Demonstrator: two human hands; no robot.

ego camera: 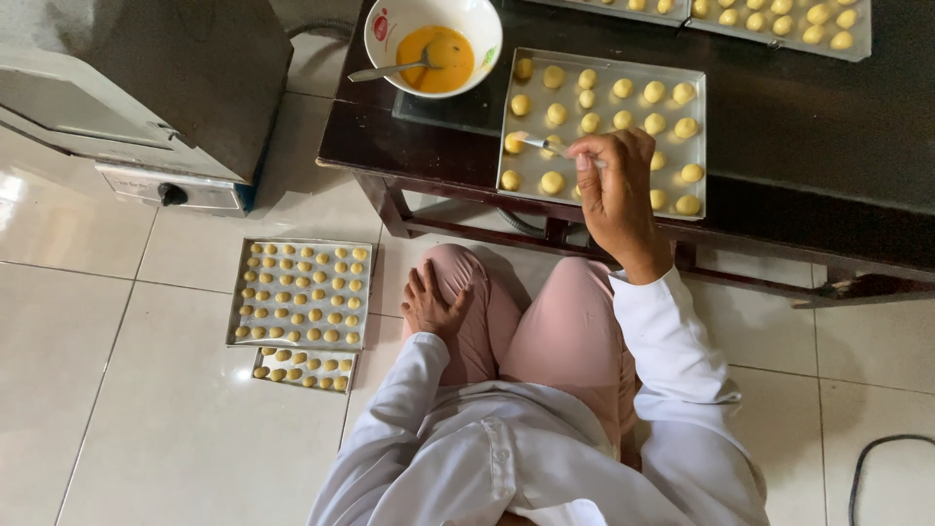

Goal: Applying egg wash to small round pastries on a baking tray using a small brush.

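Right hand (616,185), fingers pinched closed on a small brush (539,145), reaches forward with wrist bent over the baking tray (694,78) at the near edge of the dark low table (779,146), bristles touching a dough ball (514,142) near the tray's left edge. Left hand (430,304) lies flat, fingers spread and empty, on the pink-clad knee (467,292). The tray holds rows of pale dough balls; a white bowl (390,19) beside it at the table's left corner holds yellow egg wash and a spoon (390,70).

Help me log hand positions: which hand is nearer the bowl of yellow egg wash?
Right. The right hand works over the tray just beside the bowl; the left hand rests on the knee, below the table.
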